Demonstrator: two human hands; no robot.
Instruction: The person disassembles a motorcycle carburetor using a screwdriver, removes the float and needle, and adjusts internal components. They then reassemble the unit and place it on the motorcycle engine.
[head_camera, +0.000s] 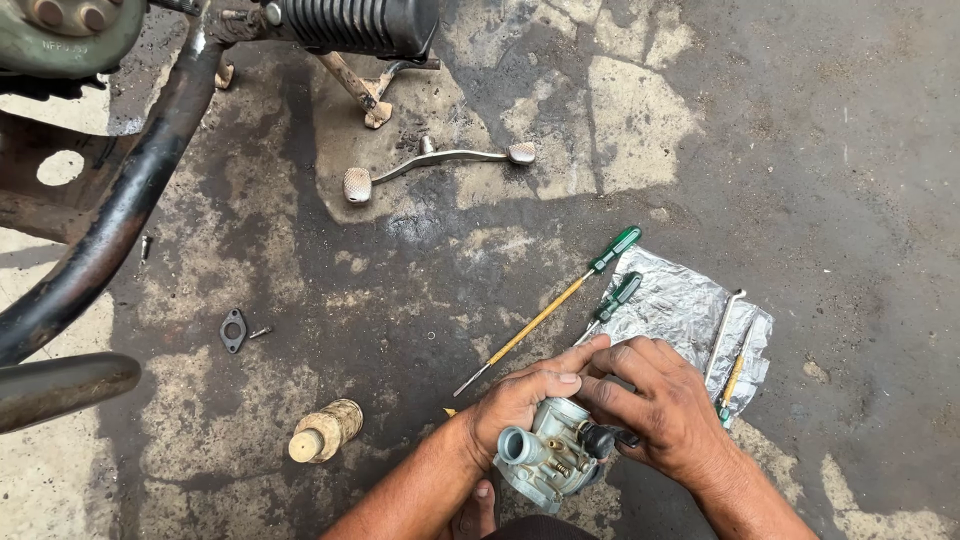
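A grey metal carburetor (545, 455) with brass screws and a round inlet sits low in the head view, held between both hands. My left hand (520, 395) wraps over its top left side. My right hand (660, 400) grips its right side, fingers by a black knob (600, 440). Both hands hover just above the oil-stained concrete floor (400, 300).
Two green-handled screwdrivers (560, 300) (612, 300) lie beside crumpled foil (690, 315) with thin tools (722, 335) on it. A gear lever (435, 165), a small gasket (233, 330) and a tan cylinder (325, 432) lie on the floor. Motorcycle exhaust pipe (110, 220) and footrest (350, 22) occupy the upper left.
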